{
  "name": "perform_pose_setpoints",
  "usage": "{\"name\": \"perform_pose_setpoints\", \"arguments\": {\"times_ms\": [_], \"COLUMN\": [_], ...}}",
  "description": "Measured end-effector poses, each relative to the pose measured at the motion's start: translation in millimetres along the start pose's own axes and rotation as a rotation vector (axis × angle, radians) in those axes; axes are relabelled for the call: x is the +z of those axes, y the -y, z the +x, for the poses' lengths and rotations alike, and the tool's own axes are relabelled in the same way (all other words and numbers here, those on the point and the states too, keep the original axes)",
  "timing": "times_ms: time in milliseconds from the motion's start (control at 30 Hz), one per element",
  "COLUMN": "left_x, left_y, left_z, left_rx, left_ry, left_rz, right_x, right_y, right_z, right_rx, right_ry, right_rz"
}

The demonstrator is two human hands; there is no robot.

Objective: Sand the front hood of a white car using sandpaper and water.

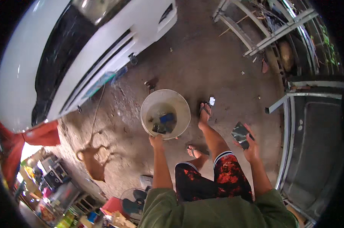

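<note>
1. Our left hand is closed on the near edge of a pale, round, smooth-walled bucket; whether it grips rim or handle, we cannot tell.
2. Our right hand, right of the bucket and well apart, pinches a dark, glossy, angular piece between thumb and fingers.
3. Inside the bucket lie a blue piece and a dark, shiny bundle, apparently in murky liquid.
4. We judge this as steadying or carrying the bucket; the next move calls for keeping it level.
5. Rough brown ground surrounds us.
</note>
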State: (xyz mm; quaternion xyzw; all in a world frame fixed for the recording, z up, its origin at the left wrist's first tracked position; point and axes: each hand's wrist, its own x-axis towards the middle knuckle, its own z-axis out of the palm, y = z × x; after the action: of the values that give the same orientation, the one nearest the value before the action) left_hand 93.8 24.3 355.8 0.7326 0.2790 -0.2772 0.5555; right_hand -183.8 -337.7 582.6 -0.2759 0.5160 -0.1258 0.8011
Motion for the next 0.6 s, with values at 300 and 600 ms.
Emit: {"name": "perform_pose_setpoints", "arguments": {"times_ms": [300,600], "left_x": [187.0,261.0], "left_y": [-66.8,-58.5], "left_z": [-4.7,41.8], "left_rx": [-0.208,-0.385], "left_ry": [0.168,0.384], "left_rz": [-0.041,-0.089], "right_x": [13.1,83.7], "right_y": [18.4,11.8], "right_z": [39.4,64.0], "right_rx": [0.037,-0.015], "right_ry": [-0.057,-0.114], "right_rz": [0.140,0.245]}}
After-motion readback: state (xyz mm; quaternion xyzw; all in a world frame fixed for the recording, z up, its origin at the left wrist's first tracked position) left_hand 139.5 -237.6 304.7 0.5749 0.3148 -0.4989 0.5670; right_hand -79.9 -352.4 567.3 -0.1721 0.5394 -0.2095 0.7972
